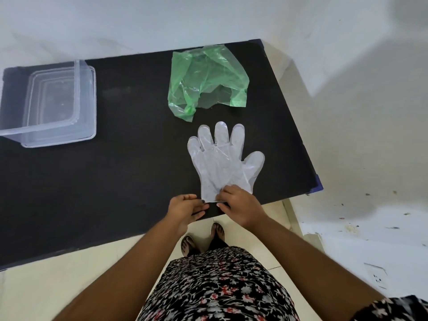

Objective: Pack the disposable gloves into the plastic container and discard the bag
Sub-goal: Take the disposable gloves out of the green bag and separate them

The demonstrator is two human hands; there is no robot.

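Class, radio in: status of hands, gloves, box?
Both hands, left and right, at gloves' cuff. Gloves flat on table. Box open, far left. Path clear.

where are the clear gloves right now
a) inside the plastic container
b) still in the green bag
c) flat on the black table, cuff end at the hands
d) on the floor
c: the gloves lie spread on the black table, with the left hand and right hand at the cuff; the plastic container holds none and the green bag lies apart.
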